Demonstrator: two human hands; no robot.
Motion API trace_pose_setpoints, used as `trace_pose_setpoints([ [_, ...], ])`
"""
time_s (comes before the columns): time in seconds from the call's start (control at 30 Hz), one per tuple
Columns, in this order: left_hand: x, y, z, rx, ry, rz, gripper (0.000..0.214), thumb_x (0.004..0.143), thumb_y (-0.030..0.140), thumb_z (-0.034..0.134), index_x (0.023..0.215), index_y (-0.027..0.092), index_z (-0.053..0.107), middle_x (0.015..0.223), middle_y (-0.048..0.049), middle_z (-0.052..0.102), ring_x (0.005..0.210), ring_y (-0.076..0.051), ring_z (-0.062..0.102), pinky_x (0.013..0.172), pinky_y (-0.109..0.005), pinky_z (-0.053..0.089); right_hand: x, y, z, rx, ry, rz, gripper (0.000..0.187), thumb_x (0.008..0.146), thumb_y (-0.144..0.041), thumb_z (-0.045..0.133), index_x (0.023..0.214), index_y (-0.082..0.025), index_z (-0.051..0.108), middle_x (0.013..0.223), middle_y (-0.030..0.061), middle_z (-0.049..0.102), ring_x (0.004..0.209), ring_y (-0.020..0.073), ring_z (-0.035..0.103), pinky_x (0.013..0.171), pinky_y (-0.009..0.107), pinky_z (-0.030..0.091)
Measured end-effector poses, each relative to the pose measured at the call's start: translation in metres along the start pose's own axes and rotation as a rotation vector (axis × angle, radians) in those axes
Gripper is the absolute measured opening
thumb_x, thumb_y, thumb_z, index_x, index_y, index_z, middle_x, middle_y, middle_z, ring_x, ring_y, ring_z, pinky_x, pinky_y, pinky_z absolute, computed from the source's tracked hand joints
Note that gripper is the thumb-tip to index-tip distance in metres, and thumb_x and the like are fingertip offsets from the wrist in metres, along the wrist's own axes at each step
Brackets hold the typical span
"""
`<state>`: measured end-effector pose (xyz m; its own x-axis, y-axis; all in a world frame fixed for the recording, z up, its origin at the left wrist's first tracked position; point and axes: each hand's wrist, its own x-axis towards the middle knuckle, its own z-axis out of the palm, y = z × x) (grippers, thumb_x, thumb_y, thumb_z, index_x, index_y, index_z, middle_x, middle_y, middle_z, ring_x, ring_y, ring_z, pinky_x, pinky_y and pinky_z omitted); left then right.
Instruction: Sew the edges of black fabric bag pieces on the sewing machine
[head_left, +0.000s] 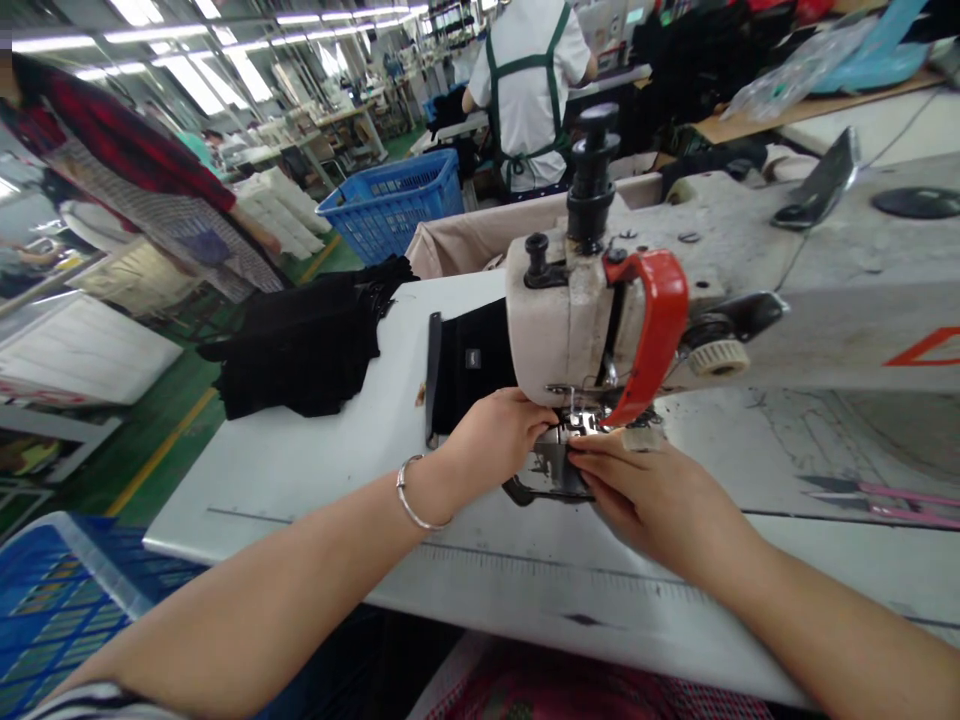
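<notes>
Forearms (pixel 300 575), left grip (pixel 493 437) by shiny presser foot (pixel 585 422), black cloth (pixel 476 385)

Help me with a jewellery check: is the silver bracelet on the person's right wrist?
No, the silver bracelet circles the wrist of the left hand, while that of the right hand is bare.

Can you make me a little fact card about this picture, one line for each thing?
Machine: white sewing machine with a red guard
Left hand: fingertips near the needle; bracelet on wrist
Right hand: fingertips near the needle too; grip unclear
Cloth: black piece with a label; black pile farther left
Scissors: pink-handled, right of the right hand
Farther back: blue basket
</notes>
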<state>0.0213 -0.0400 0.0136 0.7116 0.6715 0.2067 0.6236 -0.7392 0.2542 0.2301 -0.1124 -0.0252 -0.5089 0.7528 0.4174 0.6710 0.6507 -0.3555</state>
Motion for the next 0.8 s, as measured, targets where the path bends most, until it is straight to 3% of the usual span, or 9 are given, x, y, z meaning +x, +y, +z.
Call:
trace_pose_setpoints([
  [0.13,-0.001,0.009,-0.016,-0.039,-0.192,0.020,0.021,0.090,0.007,0.054,0.101,0.016,0.070,0.104,-0.0039,0.073,0.102,-0.019,0.067,0.095,-0.034,0.054,-0.001,-0.001,-0.001,0.028,-0.002,0.004,0.025,0.094,-0.019,0.049,0.111,-0.015,0.067,0.112,0.0087,0.068,0.105,0.0249,0.060,0.092,0.044,0.052],
  [0.23,-0.005,0.003,-0.018,-0.053,-0.241,0.081,0.024,0.090,0.009,0.055,0.109,0.016,0.069,0.112,-0.0058,0.070,0.110,-0.021,0.063,0.102,-0.038,0.051,-0.001,0.000,-0.003,0.031,-0.005,-0.001,0.024,0.094,-0.019,0.050,0.110,-0.016,0.067,0.110,0.0090,0.068,0.104,0.0249,0.061,0.090,0.043,0.052],
  [0.37,-0.020,-0.013,-0.010,-0.090,-0.153,0.144,0.031,0.094,0.011,0.048,0.121,0.019,0.062,0.125,-0.0063,0.063,0.121,-0.020,0.056,0.108,-0.041,0.047,0.000,-0.002,-0.006,0.020,0.012,-0.041,0.023,0.093,-0.016,0.050,0.106,-0.015,0.068,0.107,0.0098,0.068,0.102,0.0246,0.061,0.090,0.042,0.051],
  [0.47,-0.032,-0.013,-0.002,-0.132,-0.106,0.155,0.039,0.095,0.010,0.046,0.132,0.020,0.053,0.135,-0.0065,0.056,0.129,-0.018,0.049,0.112,-0.043,0.043,0.002,-0.004,-0.011,0.009,0.034,-0.047,0.022,0.092,-0.014,0.049,0.100,-0.014,0.069,0.101,0.0110,0.068,0.098,0.0243,0.061,0.087,0.041,0.051],
  [0.67,-0.044,0.027,0.012,-0.133,0.012,-0.031,0.036,0.095,0.007,0.042,0.128,0.016,0.053,0.139,-0.0092,0.054,0.135,-0.022,0.044,0.113,-0.050,0.041,0.003,0.003,-0.019,-0.089,0.115,0.086,0.016,0.091,-0.018,0.052,0.097,-0.014,0.067,0.097,0.0109,0.064,0.092,0.0262,0.055,0.083,0.041,0.048],
  [0.8,-0.047,0.040,0.015,-0.152,0.029,-0.106,0.036,0.093,0.006,0.045,0.125,0.015,0.057,0.139,-0.0084,0.054,0.136,-0.021,0.042,0.115,-0.047,0.039,0.001,0.010,-0.022,-0.151,0.040,0.174,0.013,0.087,-0.021,0.057,0.096,-0.015,0.064,0.098,0.0110,0.064,0.096,0.0292,0.055,0.084,0.044,0.046],
])
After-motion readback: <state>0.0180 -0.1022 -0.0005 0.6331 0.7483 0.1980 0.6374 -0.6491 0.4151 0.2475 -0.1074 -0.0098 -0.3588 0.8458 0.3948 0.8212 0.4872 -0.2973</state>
